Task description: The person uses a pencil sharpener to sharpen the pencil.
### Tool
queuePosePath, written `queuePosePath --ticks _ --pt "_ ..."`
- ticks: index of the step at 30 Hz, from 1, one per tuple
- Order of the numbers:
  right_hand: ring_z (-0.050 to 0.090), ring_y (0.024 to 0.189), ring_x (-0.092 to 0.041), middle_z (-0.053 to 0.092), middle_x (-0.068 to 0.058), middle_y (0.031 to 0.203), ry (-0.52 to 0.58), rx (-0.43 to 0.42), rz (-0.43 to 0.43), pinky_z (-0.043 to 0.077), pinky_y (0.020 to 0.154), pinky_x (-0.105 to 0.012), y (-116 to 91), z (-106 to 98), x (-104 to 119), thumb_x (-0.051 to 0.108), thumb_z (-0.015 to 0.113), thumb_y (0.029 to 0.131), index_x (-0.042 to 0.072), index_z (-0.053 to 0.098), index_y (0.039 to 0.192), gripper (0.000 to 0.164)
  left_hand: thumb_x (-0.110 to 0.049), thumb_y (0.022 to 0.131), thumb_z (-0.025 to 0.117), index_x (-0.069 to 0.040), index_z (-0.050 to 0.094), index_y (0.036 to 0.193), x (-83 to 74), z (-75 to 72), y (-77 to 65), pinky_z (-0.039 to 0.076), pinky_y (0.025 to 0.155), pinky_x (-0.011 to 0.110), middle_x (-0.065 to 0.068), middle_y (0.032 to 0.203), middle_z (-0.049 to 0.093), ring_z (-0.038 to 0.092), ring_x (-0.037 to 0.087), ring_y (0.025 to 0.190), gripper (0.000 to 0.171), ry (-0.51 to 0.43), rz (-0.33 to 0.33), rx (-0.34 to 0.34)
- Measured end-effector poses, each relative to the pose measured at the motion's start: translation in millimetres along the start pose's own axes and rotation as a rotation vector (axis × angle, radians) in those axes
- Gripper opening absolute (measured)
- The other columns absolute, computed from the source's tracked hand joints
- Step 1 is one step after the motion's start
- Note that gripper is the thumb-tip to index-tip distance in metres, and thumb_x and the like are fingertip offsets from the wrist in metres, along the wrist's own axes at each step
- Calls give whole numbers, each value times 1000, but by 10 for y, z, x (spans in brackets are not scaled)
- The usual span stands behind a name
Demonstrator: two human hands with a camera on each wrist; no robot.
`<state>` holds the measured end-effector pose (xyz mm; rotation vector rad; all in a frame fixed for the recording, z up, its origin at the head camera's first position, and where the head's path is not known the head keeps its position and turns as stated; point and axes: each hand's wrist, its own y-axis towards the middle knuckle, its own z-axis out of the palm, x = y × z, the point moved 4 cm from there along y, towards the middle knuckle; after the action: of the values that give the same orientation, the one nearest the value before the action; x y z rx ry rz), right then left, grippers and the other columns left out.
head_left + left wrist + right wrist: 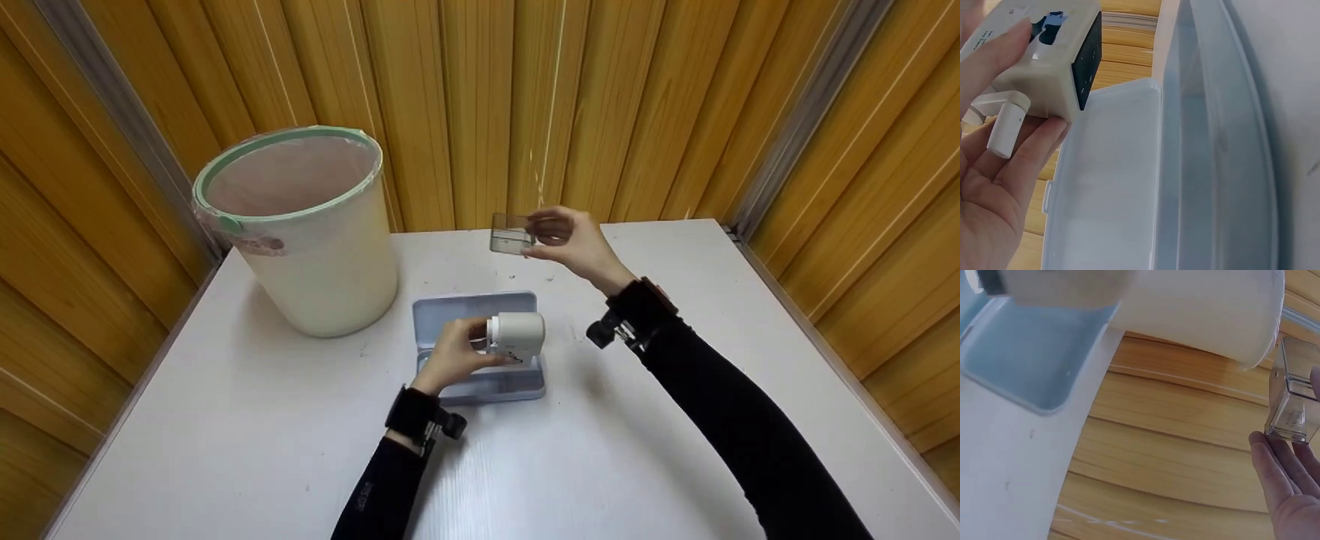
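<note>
My left hand [456,354] grips a cream hand-crank pencil sharpener [523,330], thumb on one side and fingers on the other. In the left wrist view the sharpener's white crank [1008,121] points toward the palm, and a dark panel covers one end of the body. Below it lies a pale blue pencil case [517,386] with its lid [1106,174] swung back. Farther away and to the right, my right hand [579,244] pinches a clear smoky plastic shavings drawer [1292,410] by its edge, raised above the table's far side. No shavings show in the drawer.
A tall cream waste bin [330,262] with a green rim and a plastic liner stands at the back left of the white table [247,435]. Wood-patterned walls [480,112] close off the back and both sides. Small dark specks lie near the pencil case.
</note>
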<state>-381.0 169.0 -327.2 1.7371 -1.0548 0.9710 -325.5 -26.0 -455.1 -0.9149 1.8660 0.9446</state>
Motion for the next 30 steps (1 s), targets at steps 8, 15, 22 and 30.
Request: queuePosePath --ticks 8,15,22,30 --pt "61 120 -41 63 -28 124 -77 -23 46 50 101 -34 -551 -257 -563 2 80 78 -8 57 127 54 -6 73 84 3 64 120 12 -115 -9 55 91 31 19 115 71 70 28 108 52 -3 8 -19" --pt "61 118 -43 64 -30 121 -88 9 105 50 100 -37 -901 -137 -905 3 81 77 -9 58 124 54 -9 73 84 -1 65 119 13 -219 -44 55 92 32 17 115 71 70 27 107 50 -3 -8 -44" --pt "60 119 -45 61 -35 122 -29 72 108 49 101 -36 -1022 86 -1046 3 81 77 -12 57 124 54 -7 72 85 -1 66 117 18 -239 -36 56 90 29 16 113 72 71 27 104 50 9 -1 -64" --pt "60 119 -44 58 -38 124 30 107 87 47 103 -43 -1058 221 -1033 3 81 77 -14 55 125 57 -7 72 85 0 65 120 10 -194 -36 55 89 27 17 114 72 71 26 105 52 34 -8 -32"
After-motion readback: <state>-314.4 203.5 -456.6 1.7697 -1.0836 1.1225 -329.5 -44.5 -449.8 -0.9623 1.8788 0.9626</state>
